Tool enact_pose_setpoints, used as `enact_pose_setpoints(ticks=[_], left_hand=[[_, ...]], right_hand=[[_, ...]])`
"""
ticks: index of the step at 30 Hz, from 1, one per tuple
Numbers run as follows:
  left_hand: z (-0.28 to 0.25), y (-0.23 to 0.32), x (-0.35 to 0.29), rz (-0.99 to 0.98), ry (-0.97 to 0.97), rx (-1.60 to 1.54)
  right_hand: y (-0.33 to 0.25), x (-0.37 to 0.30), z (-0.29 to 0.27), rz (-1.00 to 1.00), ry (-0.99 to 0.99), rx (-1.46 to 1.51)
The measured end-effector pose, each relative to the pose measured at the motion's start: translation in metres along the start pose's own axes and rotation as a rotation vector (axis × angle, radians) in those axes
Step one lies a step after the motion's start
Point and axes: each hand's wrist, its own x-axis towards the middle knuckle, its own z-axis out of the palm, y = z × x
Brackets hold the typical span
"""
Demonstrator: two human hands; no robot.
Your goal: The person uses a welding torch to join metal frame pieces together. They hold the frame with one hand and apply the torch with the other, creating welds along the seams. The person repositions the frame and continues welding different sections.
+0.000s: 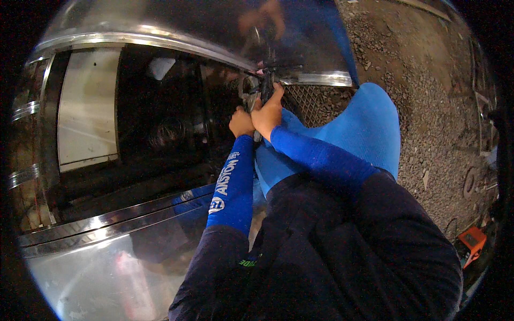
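Both my hands are close together at the edge of a shiny sheet-metal panel (176, 21). My left hand (241, 122) is closed around the lower part of a grey metal tool with a curved, clamp-like jaw (247, 87). Just right of it, my right hand (269, 111) is wrapped around a black-handled tool (270, 80), thumb pointing up along it. A thin dark bar crosses at the top of that tool, against the panel's rim. My fingers hide much of both tools, and whether they are one piece cannot be made out.
Left of my hands is a dark framed opening with a pale board (88, 107) inside. A second shiny metal panel (96, 273) lies at lower left. My blue-clad knee (369, 117) is beside expanded metal mesh (305, 101). Gravel ground (428, 134) and an orange object (473, 241) are at right.
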Motion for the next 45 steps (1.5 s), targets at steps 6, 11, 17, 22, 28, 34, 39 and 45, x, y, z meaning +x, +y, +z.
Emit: enact_pose_setpoints(ticks=[6,11,17,22,28,34,39,45], left_hand=[[0.001,-0.004,0.002,-0.003,-0.025,-0.035],[-0.008,0.003,0.0,-0.025,-0.033,-0.044],[-0.008,0.003,-0.001,-0.022,-0.023,-0.051],[-0.007,0.004,-0.001,-0.031,-0.012,-0.045],[-0.01,0.007,-0.002,-0.029,-0.018,-0.046],[-0.009,0.005,-0.001,-0.033,-0.018,-0.054],[-0.01,0.006,-0.001,-0.036,-0.029,-0.047],[-0.013,0.009,-0.004,-0.05,-0.018,-0.061]], right_hand=[[0.003,-0.002,0.004,-0.067,0.018,-0.011],[0.005,-0.001,0.007,-0.012,0.022,-0.015],[0.005,0.001,0.007,-0.014,0.026,-0.038],[0.003,-0.001,0.006,-0.017,0.027,-0.014],[0.005,-0.003,0.002,-0.139,-0.018,-0.163],[0.0,-0.004,0.001,-0.055,-0.042,-0.08],[0.011,-0.001,0.005,-0.116,-0.011,-0.107],[0.005,-0.002,0.001,-0.039,-0.057,-0.1]])
